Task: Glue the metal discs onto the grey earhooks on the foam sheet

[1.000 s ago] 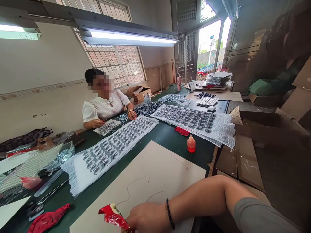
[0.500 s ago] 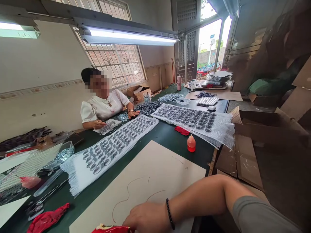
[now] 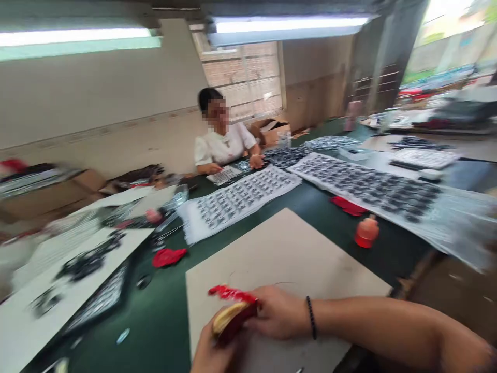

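A red item with a yellow-gold inner part [image 3: 229, 316] is held between my two hands, low over a cream board; blur hides its exact kind. My left hand [image 3: 213, 344] closes round its lower left side, partly cut off by the bottom edge. From the right, my right hand [image 3: 277, 313], with a black bead bracelet at the wrist, grips its other side. A shiny red strip of it sticks out leftward above my fingers. The cream board [image 3: 295, 248] lies under both hands and bears thin curved pen lines.
Across the green table [image 3: 163, 295], a person in white [image 3: 225, 145] handles small pieces. Sheets with rows of dark ovals [image 3: 248, 197] lie ahead. A bottle of red liquid [image 3: 366, 233] stands right of the board. Red cloth [image 3: 169, 257] and a white board [image 3: 34, 321] lie left.
The view has swung left and blurred. My left hand has come into view, and the red item is now lifted between both hands, showing its yellow inner part.
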The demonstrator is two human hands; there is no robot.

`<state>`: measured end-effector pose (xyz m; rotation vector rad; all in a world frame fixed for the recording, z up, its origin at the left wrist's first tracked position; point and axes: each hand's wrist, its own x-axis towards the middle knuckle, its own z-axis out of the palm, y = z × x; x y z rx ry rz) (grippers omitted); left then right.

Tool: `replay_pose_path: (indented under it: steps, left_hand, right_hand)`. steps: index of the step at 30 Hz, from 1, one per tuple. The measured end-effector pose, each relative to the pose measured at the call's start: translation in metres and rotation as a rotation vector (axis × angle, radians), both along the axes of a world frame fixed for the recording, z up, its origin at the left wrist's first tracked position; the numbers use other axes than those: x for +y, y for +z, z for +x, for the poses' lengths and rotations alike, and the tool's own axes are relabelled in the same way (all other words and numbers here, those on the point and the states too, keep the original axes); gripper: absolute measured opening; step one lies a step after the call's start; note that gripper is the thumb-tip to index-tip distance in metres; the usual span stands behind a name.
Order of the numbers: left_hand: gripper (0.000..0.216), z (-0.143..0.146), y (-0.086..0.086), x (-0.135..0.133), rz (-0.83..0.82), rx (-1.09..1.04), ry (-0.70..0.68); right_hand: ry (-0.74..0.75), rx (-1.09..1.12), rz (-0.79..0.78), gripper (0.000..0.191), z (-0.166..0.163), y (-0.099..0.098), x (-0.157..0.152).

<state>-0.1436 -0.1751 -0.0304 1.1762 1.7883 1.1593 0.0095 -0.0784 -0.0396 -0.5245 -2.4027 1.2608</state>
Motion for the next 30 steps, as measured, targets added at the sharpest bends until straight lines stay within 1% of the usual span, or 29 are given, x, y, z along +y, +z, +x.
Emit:
replay_pose_path:
  steps: [2,3,4,5,7,8,9,11,13,14,15,16,19,21,23,27,29,30]
  left_hand:
    - [0.027,0.0,-0.003,-0.003,0.007,-0.009,-0.196]
    - [0.029,-0.002,-0.002,-0.003,0.01,0.052,-0.276]
    - [0.038,-0.005,-0.001,-0.003,0.007,0.144,-0.327]
    - [0.048,-0.011,0.002,-0.003,-0.01,0.187,-0.294]
    - [0.074,-0.026,0.01,-0.005,-0.045,0.296,-0.173]
    - [0.079,-0.036,0.015,-0.009,-0.064,0.366,-0.089]
    - [0.079,-0.048,0.02,-0.015,-0.084,0.426,0.015]
    - [0.073,-0.079,0.028,-0.031,-0.142,0.551,0.282]
    - [0.071,-0.115,0.031,-0.052,-0.245,0.674,0.625]
    - [0.072,-0.133,0.03,-0.063,-0.307,0.718,0.769]
    - [0.074,-0.149,0.027,-0.073,-0.374,0.745,0.871]
    - [0.074,-0.164,0.023,-0.081,-0.436,0.758,0.932]
    - [0.065,-0.19,0.009,-0.095,-0.543,0.811,1.033]
    - [0.06,-0.196,0.001,-0.097,-0.584,0.842,1.078]
    - [0.059,-0.198,-0.003,-0.096,-0.615,0.856,1.109]
    - [0.061,-0.2,0.0,-0.096,-0.642,0.838,1.126]
    - [0.063,-0.201,0.004,-0.096,-0.638,0.812,1.117]
    - [0.064,-0.201,0.006,-0.097,-0.63,0.797,1.107]
  right_hand:
    - [-0.024,0.059,-0.108,0.028,0.004,-0.006,-0.006]
    - [-0.021,0.048,-0.132,0.028,0.006,-0.012,-0.005]
    - [-0.046,0.023,-0.142,0.03,0.007,-0.018,-0.002]
    - [-0.083,-0.005,-0.131,0.034,0.008,-0.025,0.002]
    - [-0.15,-0.105,-0.104,0.042,0.008,-0.038,0.013]
    - [-0.191,-0.167,-0.075,0.044,0.009,-0.043,0.018]
    - [-0.255,-0.222,-0.033,0.046,0.009,-0.046,0.023]
    - [-0.325,-0.31,0.028,0.048,0.011,-0.047,0.03]
    - [-0.364,-0.362,0.035,0.049,0.012,-0.045,0.034]
    - [-0.373,-0.377,0.023,0.049,0.012,-0.044,0.035]
    - [-0.374,-0.384,0.009,0.048,0.012,-0.043,0.035]
    - [-0.367,-0.388,-0.003,0.047,0.011,-0.043,0.035]
    - [-0.328,-0.367,-0.029,0.045,0.009,-0.044,0.033]
    - [-0.308,-0.35,-0.036,0.046,0.009,-0.044,0.03]
    - [-0.292,-0.336,-0.029,0.047,0.009,-0.043,0.028]
    - [-0.288,-0.298,0.024,0.051,0.008,-0.045,0.026]
    - [-0.241,-0.238,0.003,0.051,0.008,-0.047,0.025]
    - [-0.189,-0.194,-0.029,0.05,0.008,-0.048,0.023]
